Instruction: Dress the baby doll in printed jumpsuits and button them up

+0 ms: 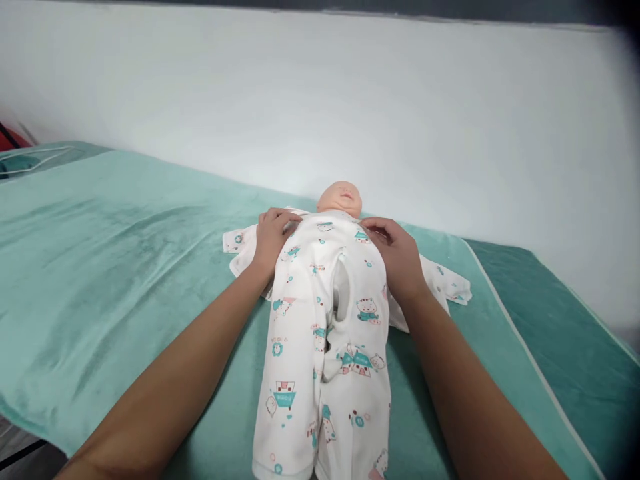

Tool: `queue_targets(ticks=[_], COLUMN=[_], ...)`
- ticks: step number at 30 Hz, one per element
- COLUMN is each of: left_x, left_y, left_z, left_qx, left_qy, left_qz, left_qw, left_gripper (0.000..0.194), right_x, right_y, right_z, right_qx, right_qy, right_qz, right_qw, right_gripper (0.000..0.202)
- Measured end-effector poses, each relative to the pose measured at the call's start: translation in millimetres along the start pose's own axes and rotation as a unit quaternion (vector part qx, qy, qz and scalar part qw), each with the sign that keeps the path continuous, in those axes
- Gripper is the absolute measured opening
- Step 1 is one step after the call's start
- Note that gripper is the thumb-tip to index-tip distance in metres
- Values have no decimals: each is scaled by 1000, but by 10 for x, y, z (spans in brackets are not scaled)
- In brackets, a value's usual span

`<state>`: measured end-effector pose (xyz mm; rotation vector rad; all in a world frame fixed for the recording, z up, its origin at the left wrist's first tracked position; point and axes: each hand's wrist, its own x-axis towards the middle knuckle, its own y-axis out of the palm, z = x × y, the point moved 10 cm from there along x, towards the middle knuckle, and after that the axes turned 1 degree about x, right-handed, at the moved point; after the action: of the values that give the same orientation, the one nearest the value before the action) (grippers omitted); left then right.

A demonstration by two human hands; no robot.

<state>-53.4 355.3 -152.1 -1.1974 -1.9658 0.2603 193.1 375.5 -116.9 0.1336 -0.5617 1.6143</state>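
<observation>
In the head view, read as a clock centred on the doll's chest, the doll's head (341,198) lies at 12 o'clock and the printed trousers (293,320) run down to 6. As far as you can judge, dressing is well along: the trousers lie high over the doll's front, while the matching top (434,280) spreads beneath, its sleeves at 9 and between 3 and 4. Smoothing and straightening seem left; you cannot tell whether the legs are inside. Your left hand (276,235), near 10 o'clock, is partly open, curved fingers touching the trousers' upper edge. Your right hand (397,253), at 3, is half curled against the opposite edge. Whether either of the 2 pinches fabric is unclear. Green cloth (125,267) lies underneath.
</observation>
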Motion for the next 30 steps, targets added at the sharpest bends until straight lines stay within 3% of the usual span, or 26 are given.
queue_targets(ticks=[3, 6, 10, 14, 16, 20, 23, 26, 30], left_x=[-129, -231, -392, -764, -1044, -1729, -2194, -2509, -2729], left_y=[-87, -175, -358, -631, -715, -781, -870, -932, -952], left_z=[-55, -88, -146, -358, -470, -631, -632, -682, -865], left_qx=[-8, -41, -81, -83, -99, -137, -159, -170, -107], left_qy=[5, -2, -25, -24, -30, -44, -74, -77, -25], left_qz=[-10, -18, -58, -89, -56, 67, 104, 126, 147], left_qw=[1000, 999, 995, 992, 993, 987, 979, 974, 983], left_gripper=[21, 16, 12, 10, 14, 14, 10, 9, 28], right_x=[-208, -464, -693, -764, -779, -860, -904, -909, -863], right_y=[30, 309, 562, 642, 643, 688, 698, 681, 622], right_z=[438, 802, 934, 928, 957, 1039, 1057, 1036, 1015], right_qx=[-46, -152, -281, -315, -324, -328, -315, -297, -269], right_qy=[-75, -154, -220, -243, -255, -300, -321, -324, -317], right_qz=[32, 150, 226, 233, 215, 226, 255, 279, 276], right_qw=[996, 965, 906, 887, 885, 867, 856, 854, 866], right_gripper=[16, 21, 42, 48, 45, 41, 36, 34, 31])
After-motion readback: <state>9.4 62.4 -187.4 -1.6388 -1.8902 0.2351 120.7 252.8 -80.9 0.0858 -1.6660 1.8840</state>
